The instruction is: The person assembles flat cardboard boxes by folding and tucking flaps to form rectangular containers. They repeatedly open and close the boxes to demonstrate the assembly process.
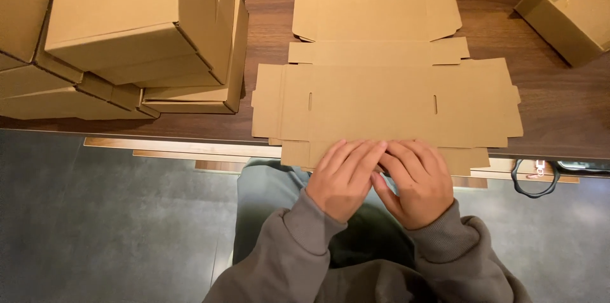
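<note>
Hands at the near edge of a flat, unfolded cardboard box blank [387, 103] lying on a dark wooden table [559, 106]. Left hand [343, 179] and right hand [416, 182] lie palm-down side by side, fingers extended and held together, fingertips pressing the blank's near flap where it overhangs the table edge. Stack of folded cardboard boxes [136, 29] stands at far left; another box [569, 7] at far right.
</note>
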